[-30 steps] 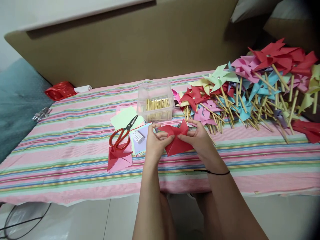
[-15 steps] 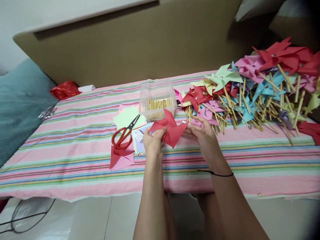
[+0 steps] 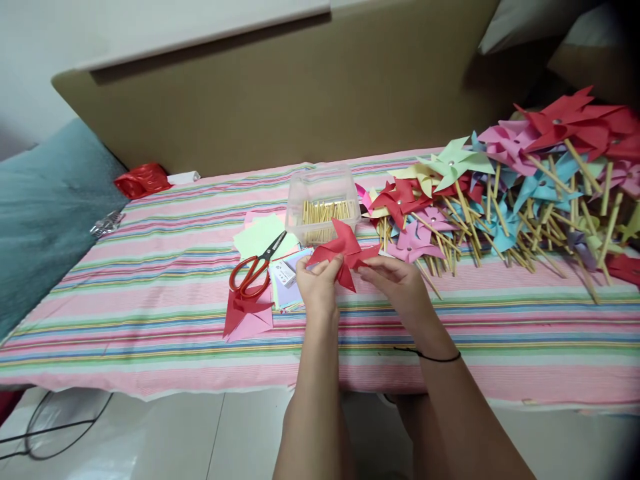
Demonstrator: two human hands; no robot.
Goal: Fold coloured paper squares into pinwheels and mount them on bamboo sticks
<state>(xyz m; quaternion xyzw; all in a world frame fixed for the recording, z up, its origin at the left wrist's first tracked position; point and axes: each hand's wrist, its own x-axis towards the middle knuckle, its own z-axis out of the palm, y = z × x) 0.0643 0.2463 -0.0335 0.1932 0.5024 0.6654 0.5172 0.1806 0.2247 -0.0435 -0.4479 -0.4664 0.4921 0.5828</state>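
Observation:
A red paper pinwheel head (image 3: 347, 248) is held up over the striped cloth, its blades folded in to the middle. My left hand (image 3: 318, 285) grips it from the left, thumb on its centre. At the right blade, my right hand (image 3: 395, 281) has its thumb and fingers closed on the paper. No stick shows on this pinwheel. Left of my hands lie red-handled scissors (image 3: 256, 265), a small white box (image 3: 283, 273), coloured paper sheets (image 3: 257, 235) and a folded red paper piece (image 3: 241, 308). Behind the pinwheel stands a clear plastic box (image 3: 324, 180) with short wooden sticks (image 3: 325, 212).
A large heap of finished pinwheels (image 3: 457, 163) on sticks covers the right side of the striped cloth (image 3: 150, 293). At the far left are a red plastic bag (image 3: 143, 180), a white roll-like item (image 3: 183, 177) and a teal cushion (image 3: 47, 200). A brown backrest (image 3: 240, 113) rises behind.
My right hand has moved in to the pinwheel's right blade and closed on it; before, its fingers were spread more openly beside it. The whole view has shifted slightly.

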